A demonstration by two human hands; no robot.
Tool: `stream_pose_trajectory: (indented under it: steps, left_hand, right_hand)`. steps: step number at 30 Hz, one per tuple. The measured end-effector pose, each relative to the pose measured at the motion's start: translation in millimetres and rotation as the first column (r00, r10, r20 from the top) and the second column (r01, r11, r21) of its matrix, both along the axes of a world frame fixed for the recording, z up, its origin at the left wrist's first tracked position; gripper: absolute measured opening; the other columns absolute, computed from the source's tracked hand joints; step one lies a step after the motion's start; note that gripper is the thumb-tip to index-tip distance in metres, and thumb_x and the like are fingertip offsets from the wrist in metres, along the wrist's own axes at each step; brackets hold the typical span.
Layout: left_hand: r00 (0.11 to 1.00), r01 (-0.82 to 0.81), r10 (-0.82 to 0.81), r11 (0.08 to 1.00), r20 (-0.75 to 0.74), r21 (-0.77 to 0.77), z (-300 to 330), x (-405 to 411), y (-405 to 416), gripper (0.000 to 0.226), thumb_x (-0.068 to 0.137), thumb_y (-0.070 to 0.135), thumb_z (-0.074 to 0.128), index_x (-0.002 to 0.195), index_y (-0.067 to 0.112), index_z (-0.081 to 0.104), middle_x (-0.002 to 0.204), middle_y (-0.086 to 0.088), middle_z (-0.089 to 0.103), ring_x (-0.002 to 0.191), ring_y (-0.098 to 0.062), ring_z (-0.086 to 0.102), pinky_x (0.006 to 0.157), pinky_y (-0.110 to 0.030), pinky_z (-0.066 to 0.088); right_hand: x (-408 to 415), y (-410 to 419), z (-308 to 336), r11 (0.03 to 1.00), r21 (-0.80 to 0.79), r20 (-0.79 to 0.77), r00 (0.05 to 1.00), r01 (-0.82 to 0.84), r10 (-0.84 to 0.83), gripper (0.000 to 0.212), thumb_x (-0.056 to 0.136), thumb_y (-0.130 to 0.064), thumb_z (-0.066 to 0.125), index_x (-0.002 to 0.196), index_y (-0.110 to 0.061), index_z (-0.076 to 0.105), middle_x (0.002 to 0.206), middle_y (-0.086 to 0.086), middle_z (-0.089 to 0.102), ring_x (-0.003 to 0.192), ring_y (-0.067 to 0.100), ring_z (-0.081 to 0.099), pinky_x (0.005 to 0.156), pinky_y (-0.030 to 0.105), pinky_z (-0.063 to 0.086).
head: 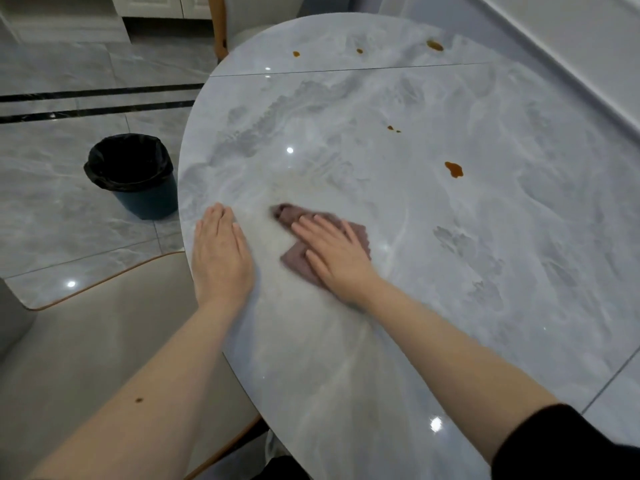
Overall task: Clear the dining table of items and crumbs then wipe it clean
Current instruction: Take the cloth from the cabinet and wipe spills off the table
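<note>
On the floor at far left, a dark bin lined with a black bag. Just beside the table edge, left hand flat, fingers straight, holding nothing. Next to it, right hand spread flat, pressing a folded brown cloth onto the marble top. Farther right and beyond, brown stains scattered, well apart from the cloth.

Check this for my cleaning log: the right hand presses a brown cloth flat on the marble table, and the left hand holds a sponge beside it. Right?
Not quite. In the head view the left hand holds nothing; it rests flat on the table. The right hand does press the brown cloth flat.
</note>
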State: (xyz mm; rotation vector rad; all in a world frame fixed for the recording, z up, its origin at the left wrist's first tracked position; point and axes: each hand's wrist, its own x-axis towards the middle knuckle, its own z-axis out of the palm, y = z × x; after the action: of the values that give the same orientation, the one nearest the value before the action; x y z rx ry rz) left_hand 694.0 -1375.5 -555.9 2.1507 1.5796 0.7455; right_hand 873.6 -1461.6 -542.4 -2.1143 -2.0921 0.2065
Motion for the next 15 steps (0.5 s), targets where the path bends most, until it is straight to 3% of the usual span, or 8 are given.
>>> stream_pose_trajectory:
  steps: [3,7,12,15]
  left_hand:
    - [1.000,-0.012,0.012,1.000,0.002,0.011,0,2,0,0.044,0.101,0.017,0.026,0.139,-0.002,0.038,0.149,-0.015,0.036,0.142,-0.022,0.028,0.120,-0.031,0.010]
    - [1.000,-0.024,0.023,0.999,0.006,0.025,-2,2,1,0.046,0.100,0.019,0.025,0.138,-0.002,0.040,0.147,-0.015,0.039,0.140,-0.023,0.031,0.120,-0.031,0.013]
    - [0.995,-0.036,0.036,0.999,0.097,-0.008,1,2,0,0.053,0.097,0.026,0.021,0.139,-0.001,0.040,0.147,-0.014,0.040,0.140,-0.021,0.032,0.119,-0.032,0.017]
    - [0.974,-0.034,0.045,0.998,0.223,-0.055,6,1,1,0.046,0.100,0.021,0.026,0.140,0.001,0.038,0.149,-0.012,0.037,0.140,-0.020,0.031,0.118,-0.032,0.018]
  right_hand:
    - [15,47,0,0.972,0.015,-0.028,0.972,0.233,-0.232,0.047,0.100,-0.037,0.028,0.146,-0.032,0.029,0.154,-0.012,0.025,0.144,0.010,0.017,0.117,0.040,0.004]
    - [1,108,-3,0.951,-0.008,-0.031,0.951,0.309,-0.309,0.048,0.100,-0.034,0.028,0.148,-0.030,0.023,0.156,-0.012,0.020,0.145,0.009,0.012,0.117,0.043,0.000]
    - [-31,114,1,0.992,0.009,-0.036,0.992,0.123,-0.122,0.047,0.100,-0.033,0.030,0.147,-0.028,0.026,0.156,-0.010,0.022,0.145,0.011,0.015,0.118,0.043,0.002]
    - [-44,80,-3,0.995,0.087,-0.075,0.996,-0.042,0.049,0.047,0.097,-0.036,0.029,0.142,-0.026,0.039,0.149,-0.007,0.038,0.140,0.014,0.029,0.115,0.040,0.011]
